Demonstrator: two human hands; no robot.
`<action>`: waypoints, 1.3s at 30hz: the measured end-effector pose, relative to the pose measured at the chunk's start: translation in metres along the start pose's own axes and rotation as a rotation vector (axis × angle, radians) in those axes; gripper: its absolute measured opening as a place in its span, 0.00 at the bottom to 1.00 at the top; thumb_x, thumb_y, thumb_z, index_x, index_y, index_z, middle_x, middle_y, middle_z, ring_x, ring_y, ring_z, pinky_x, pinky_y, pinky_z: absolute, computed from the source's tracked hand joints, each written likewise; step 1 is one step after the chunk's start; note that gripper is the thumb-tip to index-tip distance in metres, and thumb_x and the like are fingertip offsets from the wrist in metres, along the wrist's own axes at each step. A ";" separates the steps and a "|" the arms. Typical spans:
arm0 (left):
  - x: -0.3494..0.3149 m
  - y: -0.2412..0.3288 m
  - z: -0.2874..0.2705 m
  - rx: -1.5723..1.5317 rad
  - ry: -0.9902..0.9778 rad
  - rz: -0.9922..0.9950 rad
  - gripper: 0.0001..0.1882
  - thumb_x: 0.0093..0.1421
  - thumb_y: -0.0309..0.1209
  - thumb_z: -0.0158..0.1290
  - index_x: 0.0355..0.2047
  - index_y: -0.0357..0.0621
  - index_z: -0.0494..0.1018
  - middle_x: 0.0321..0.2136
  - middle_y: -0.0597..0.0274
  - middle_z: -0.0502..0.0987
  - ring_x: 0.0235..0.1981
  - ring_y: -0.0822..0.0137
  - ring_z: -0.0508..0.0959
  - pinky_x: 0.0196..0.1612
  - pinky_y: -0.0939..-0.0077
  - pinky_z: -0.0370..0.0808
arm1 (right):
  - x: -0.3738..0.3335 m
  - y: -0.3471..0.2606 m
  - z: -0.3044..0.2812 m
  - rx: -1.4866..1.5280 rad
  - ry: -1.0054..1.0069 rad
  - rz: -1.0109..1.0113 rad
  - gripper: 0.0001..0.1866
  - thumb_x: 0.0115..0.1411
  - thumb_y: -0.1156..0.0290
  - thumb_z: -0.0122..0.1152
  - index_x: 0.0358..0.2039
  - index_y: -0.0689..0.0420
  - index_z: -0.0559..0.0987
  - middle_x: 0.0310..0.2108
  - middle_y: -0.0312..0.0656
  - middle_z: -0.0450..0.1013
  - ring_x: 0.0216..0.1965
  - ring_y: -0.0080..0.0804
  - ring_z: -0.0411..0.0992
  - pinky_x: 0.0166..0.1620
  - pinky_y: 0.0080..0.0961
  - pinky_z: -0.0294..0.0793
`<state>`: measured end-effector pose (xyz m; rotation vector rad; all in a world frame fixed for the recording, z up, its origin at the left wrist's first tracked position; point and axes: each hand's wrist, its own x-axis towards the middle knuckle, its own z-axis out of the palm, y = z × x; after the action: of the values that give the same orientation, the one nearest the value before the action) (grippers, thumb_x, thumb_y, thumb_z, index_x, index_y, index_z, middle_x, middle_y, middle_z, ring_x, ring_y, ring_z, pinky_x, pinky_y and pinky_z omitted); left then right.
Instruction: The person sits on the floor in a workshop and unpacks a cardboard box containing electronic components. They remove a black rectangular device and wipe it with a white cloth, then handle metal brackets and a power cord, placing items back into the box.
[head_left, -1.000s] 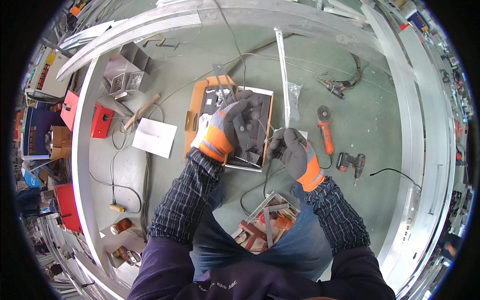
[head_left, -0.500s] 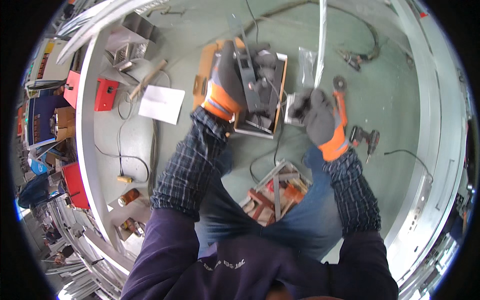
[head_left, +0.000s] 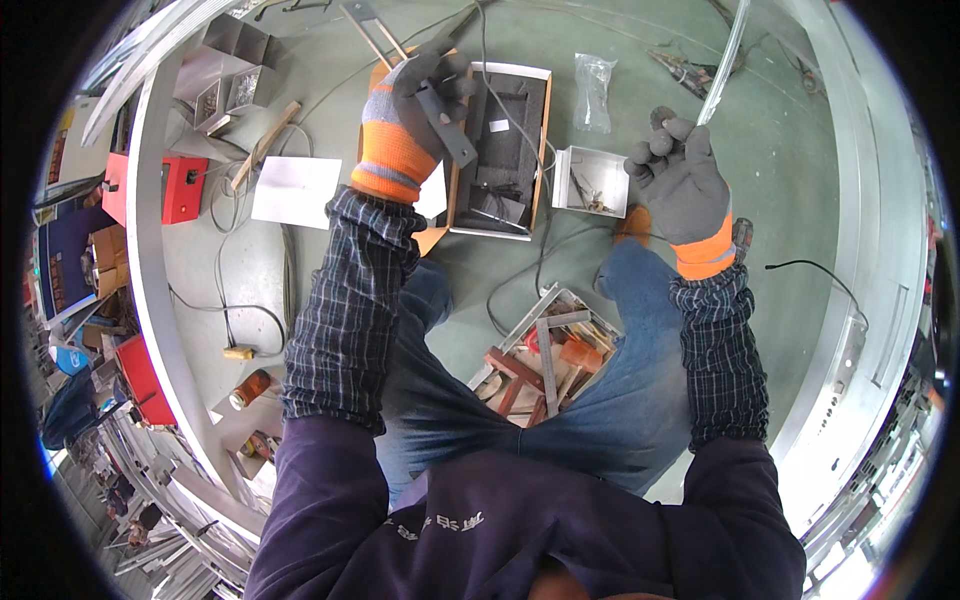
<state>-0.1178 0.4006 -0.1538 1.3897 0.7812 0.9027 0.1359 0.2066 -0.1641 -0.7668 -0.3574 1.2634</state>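
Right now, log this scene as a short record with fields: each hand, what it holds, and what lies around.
left hand: gloved grey and orange, closed on a flat grey metal bracket
right hand: gloved, fingers curled, raised beside a thin pale rod; contact unclear
below left hand: open box of dark metal parts
between hands: small white box, clear plastic bag
between knees: tray of scrap pieces
floor, left: white sheet, red box

Grey gloves with orange cuffs on left hand [head_left: 412, 110] and right hand [head_left: 683, 185]. Dark checked sleeves [head_left: 345, 310]. Grey metal strip [head_left: 445, 120] in left grip. Below, blue jeans [head_left: 610, 420]. Left of left hand, white paper [head_left: 295, 190], red box [head_left: 182, 188]. Green floor [head_left: 770, 180].
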 end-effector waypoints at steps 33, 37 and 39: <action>-0.010 0.006 0.019 0.494 -0.092 0.294 0.18 0.61 0.23 0.55 0.52 0.38 0.74 0.43 0.59 0.80 0.42 0.66 0.80 0.46 0.74 0.77 | -0.014 0.070 0.059 -1.066 -0.080 -0.059 0.11 0.58 0.68 0.69 0.35 0.63 0.82 0.27 0.41 0.78 0.29 0.24 0.73 0.34 0.25 0.73; -0.001 0.012 0.034 -0.321 0.084 -0.169 0.12 0.62 0.25 0.57 0.47 0.39 0.76 0.38 0.62 0.81 0.36 0.69 0.81 0.41 0.78 0.78 | -0.014 0.073 0.050 -1.067 -0.124 -0.089 0.10 0.57 0.73 0.64 0.38 0.63 0.82 0.33 0.45 0.79 0.34 0.31 0.77 0.40 0.27 0.76; -0.004 0.030 0.029 0.792 -0.070 0.539 0.15 0.60 0.22 0.54 0.49 0.40 0.76 0.40 0.59 0.79 0.40 0.65 0.81 0.43 0.76 0.78 | -0.016 0.073 0.046 -1.135 -0.073 -0.062 0.10 0.57 0.75 0.62 0.39 0.63 0.82 0.36 0.46 0.79 0.38 0.32 0.78 0.44 0.27 0.76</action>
<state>-0.0964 0.3826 -0.1228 2.3954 0.7532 0.9824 0.0497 0.2133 -0.1798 -1.6372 -1.1934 0.9613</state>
